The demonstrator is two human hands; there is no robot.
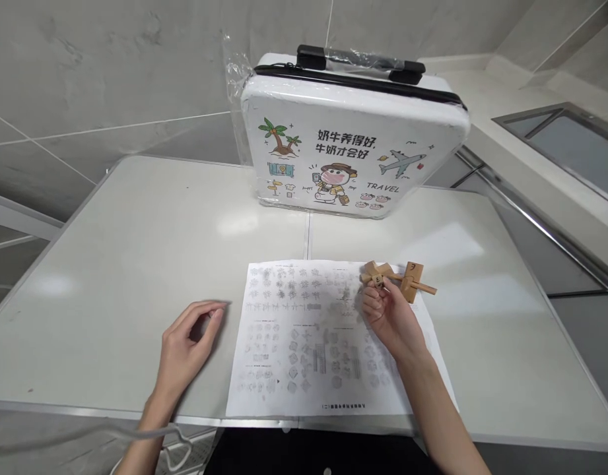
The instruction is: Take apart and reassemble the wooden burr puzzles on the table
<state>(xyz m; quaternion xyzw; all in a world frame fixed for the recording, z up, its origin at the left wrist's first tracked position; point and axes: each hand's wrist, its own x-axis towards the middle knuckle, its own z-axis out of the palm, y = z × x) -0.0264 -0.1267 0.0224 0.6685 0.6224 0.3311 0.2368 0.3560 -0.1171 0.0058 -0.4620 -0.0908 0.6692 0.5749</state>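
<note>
Right hand (393, 322): fingers closed in a pinch, clamped on the near block (373, 269); wrist comes in from the lower right.
Near block: at the fingertips, above the right part of the sheet (313, 390); dark mark faces up. Contact with sheet hidden.
Far block (414, 269): just right of the fingers, marked; long axis points away from the person.
Stick (425, 287): crosses the far block, long axis running rightward and slightly toward the person. Whether it joins the near block: cannot tell.
Left hand (187, 342): resting on the counter (135, 264), just left of the sheet; fingers loosely curled, nothing held, tips toward the sheet.
Nearer hand: right, by far; both blocks lie across the sheet's width from the left.
Case (304, 109): upright beyond the sheet, well apart from both hands.
</note>
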